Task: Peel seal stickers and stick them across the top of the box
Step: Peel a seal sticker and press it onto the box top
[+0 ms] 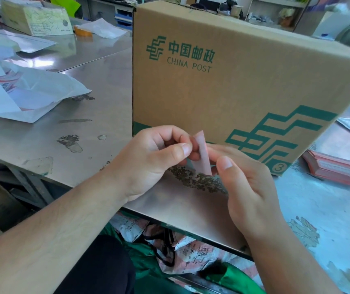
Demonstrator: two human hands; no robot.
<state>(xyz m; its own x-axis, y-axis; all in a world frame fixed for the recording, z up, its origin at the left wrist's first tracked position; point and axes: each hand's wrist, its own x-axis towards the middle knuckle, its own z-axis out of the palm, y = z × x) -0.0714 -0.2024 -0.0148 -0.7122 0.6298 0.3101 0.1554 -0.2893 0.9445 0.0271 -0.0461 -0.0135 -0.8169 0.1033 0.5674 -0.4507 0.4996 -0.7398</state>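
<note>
A brown cardboard box point(244, 81) printed with green "CHINA POST" markings stands upright on the metal table point(97, 132), right in front of me. Just before its lower front face, both my hands hold a small pale pink sticker strip point(201, 153). My left hand point(155, 160) pinches the strip's upper left edge between thumb and forefinger. My right hand point(246, 183) pinches its lower right side, thumb on top. The strip stands nearly upright, tilted slightly. The top of the box is out of sight from this angle.
A stack of red-edged sticker sheets point(333, 169) lies on the table right of the box. Crumpled white paper and envelopes point(21, 96) cover the left side. A second box point(36, 18) and a tape roll point(83, 31) sit at the back left. Bags lie under the table edge.
</note>
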